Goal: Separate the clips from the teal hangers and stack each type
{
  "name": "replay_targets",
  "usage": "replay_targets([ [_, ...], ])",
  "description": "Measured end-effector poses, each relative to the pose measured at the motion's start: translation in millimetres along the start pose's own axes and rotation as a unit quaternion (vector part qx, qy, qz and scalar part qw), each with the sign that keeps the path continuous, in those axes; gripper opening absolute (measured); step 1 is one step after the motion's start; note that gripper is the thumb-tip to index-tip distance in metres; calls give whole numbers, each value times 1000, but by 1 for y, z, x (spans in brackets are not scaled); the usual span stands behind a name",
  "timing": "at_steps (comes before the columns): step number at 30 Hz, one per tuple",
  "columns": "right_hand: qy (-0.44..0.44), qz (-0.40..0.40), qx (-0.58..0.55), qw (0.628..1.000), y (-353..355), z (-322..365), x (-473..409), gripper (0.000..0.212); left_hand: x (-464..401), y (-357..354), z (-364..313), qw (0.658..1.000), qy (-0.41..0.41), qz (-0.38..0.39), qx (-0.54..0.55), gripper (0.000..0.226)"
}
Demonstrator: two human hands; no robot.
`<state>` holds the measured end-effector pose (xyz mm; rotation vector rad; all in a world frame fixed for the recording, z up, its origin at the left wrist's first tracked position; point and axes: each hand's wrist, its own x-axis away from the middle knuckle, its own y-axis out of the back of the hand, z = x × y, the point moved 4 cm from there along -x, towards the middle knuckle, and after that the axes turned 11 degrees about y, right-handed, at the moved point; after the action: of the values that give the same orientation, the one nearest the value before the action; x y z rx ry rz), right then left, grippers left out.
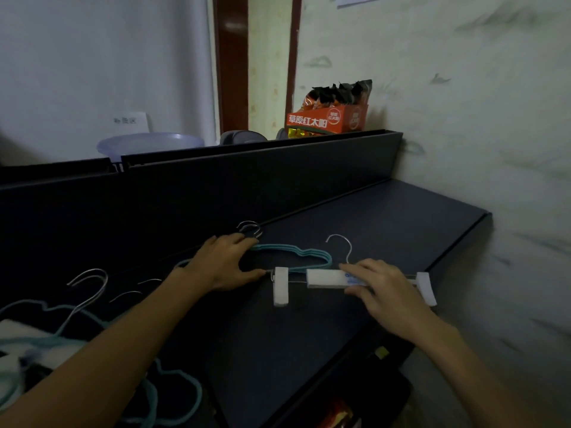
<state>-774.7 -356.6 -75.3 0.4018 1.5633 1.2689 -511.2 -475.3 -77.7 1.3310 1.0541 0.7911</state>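
- Head view, item 1: dark desk, running along a dark back panel to a pale wall on the right.
- Item 2: stack of teal hangers, lying flat near the back panel, metal hooks bunched at its far left end. Thin, light, flocked-looking frames; probably springy rather than rigid.
- Item 3: white clip hanger, lying just in front of the teal stack, with its own wire hook rising behind. A clip hangs at the left end of its bar, a second clip at the right end.
- Item 4: left hand, resting on the teal stack, fingers spread and nearly straight, thumb reaching toward the left clip. It presses, not grips.
- Item 5: right hand, fingers curled over the white bar and thumb under it, holding the clip hanger at mid-length.
- Item 6: loose pile of further teal hangers with wire hooks at lower left, partly over something white; not yet sorted, by the look of it.
- Item 7: orange snack box and a pale basin behind the panel.
- Handling note: the clip hanger is light and stiff; best taken by the bar, as the clips likely slide along it. Hooks may snag neighbouring frames.
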Motion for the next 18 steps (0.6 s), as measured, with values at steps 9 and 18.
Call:
replay_targets([
  [9,-62,-27,47,997,41,-17,55,41,-8,-1,-79,996,-92,-14,8,74],
  [18,-134,-33,74,988,97,-94,151,40,-20,-2,-217,992,-126,-18,11,72],
])
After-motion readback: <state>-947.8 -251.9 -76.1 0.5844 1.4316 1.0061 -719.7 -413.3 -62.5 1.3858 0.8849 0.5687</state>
